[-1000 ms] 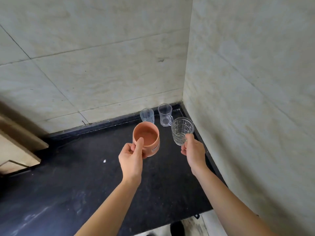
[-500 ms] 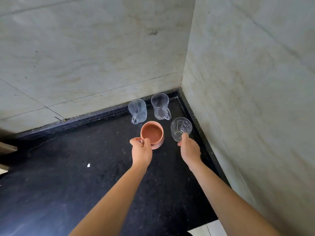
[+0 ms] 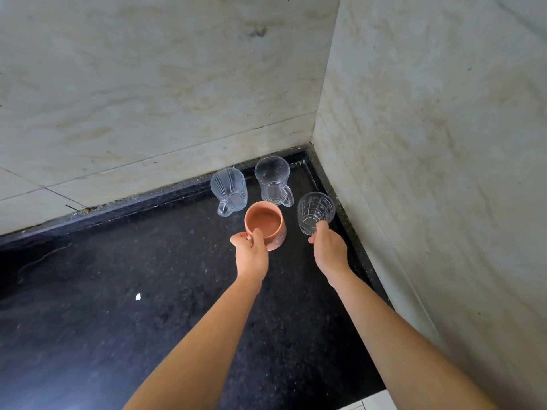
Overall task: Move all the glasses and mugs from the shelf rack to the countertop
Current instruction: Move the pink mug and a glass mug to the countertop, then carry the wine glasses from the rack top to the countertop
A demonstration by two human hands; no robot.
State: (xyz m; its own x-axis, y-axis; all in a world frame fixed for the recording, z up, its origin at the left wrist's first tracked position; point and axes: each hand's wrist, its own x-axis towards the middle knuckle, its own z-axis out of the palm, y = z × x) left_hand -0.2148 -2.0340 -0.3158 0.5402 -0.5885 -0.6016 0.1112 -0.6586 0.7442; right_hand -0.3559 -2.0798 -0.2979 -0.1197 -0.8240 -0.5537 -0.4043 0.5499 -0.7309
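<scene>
Black countertop point(image 3: 124, 335), marble-like (perhaps tiled) corner walls point(image 3: 429, 119)

We see pale marbled wall tiles point(image 3: 154, 84) meeting at a corner, with a dark smudge point(image 3: 257, 32) high on the back wall, and a small white fleck point(image 3: 138, 297) lying on the black surface

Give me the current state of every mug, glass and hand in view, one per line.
Terracotta mug: upright, empty, on the countertop, handle gripped.
Patterned glass tumbler: upright, empty, held near its base.
Ribbed glass mug: upright, empty, standing free, handle toward the camera.
Plain glass mug: upright, empty, standing free in the corner.
Left hand: closed on the terracotta mug's handle.
Right hand: fingers pinching the tumbler.
</scene>
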